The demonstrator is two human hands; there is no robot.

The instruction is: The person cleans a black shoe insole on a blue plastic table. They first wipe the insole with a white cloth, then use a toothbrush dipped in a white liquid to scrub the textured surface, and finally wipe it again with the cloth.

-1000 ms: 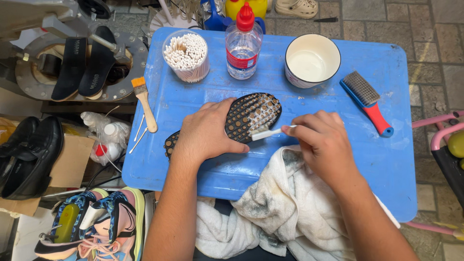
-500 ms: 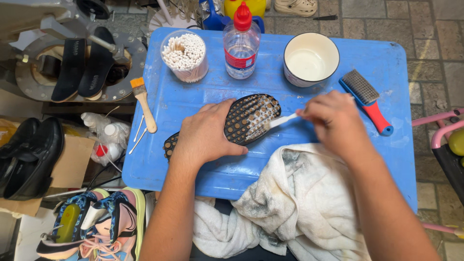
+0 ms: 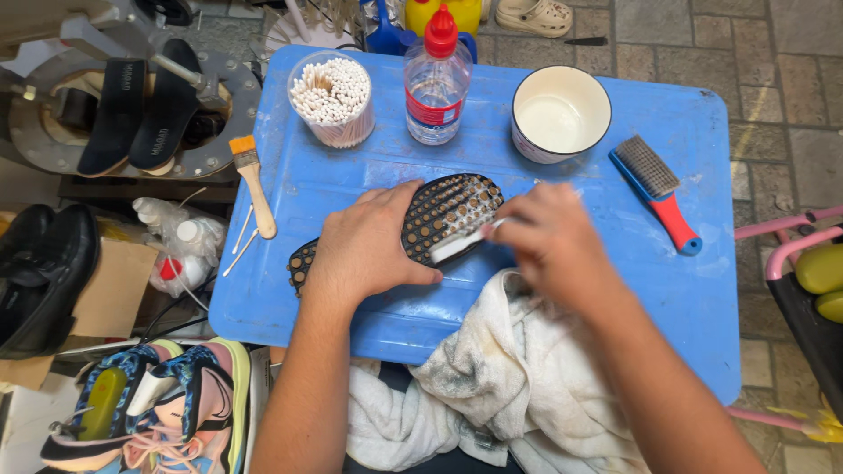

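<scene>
- The left hand [image 3: 364,250] lies flat over the middle of a dark shoe sole [image 3: 443,215] studded with pale dots, pinning it tread-up on the blue bench [image 3: 694,298] so it cannot slide under scrubbing.
- The right hand [image 3: 549,241] has its grip closed round a small white brush [image 3: 461,246], the head laid against the sole's near edge; the bristles look like a toothbrush's, though the fingers hide most of the handle.
- A stained white towel [image 3: 492,386] hangs over the bench's near edge, beneath the right forearm, handy for wiping.
- A clear cup [image 3: 332,98] stands packed with upright cotton swabs.
- A white bowl [image 3: 560,112] holds pale, milky liquid, near the brushing hand.
- A clear bottle [image 3: 436,79] with a red cap is partly filled with clear liquid.
- A red-handled brush [image 3: 657,189] and a paintbrush [image 3: 253,180] lie unused at either side.
</scene>
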